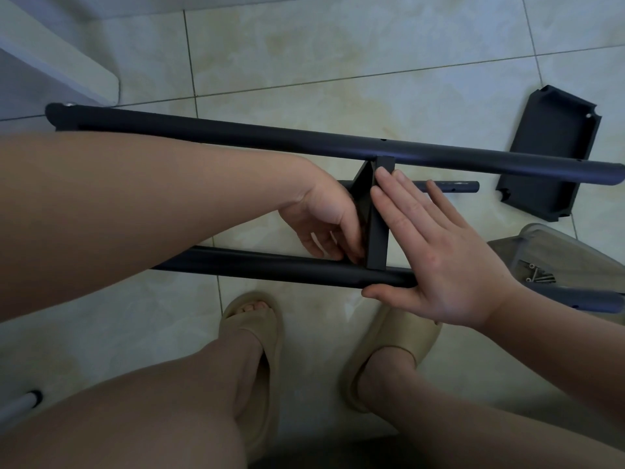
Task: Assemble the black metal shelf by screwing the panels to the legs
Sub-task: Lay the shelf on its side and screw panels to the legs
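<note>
R hand (439,258): fingers (402,198) straight and pressed together, laid flat vs. the right face of the upright panel (377,231). Its thumb is splayed wide along the near leg (270,265). L hand (324,218) comes in from the other side. Its fingers (338,247) curl down w/ tips at the corner where panel meets near leg. Whether they pinch anything can't be told, since the tips sit in shadow.

Panel is matte black sheet metal, seen edge-on as a narrow strip w/ a folded rim. It stands crosswise btwn two long round black tubes, the near leg and the far leg (304,142). Both run roughly horizontal across the view, smooth and matte. The far leg has small holes near the panel.

Farther out, a third tube (453,186) lies on the floor beyond the panel, w/ a row of holes near its end. A fourth tube (581,299) lies at the right edge. A second panel (548,157), a shallow rectangular tray shape w/ notched corners, lies on the floor at right, well apart from both hands. Just below it is a clear plastic tub (575,252) w/ a few silvery screws (539,277) inside. The floor (338,62) is glossy pale tile w/ thin dark grout lines. Beige slides (395,336) w/ thick rounded straps are on both feet, under the near leg. A white furniture edge (67,62) shows top left.
</note>
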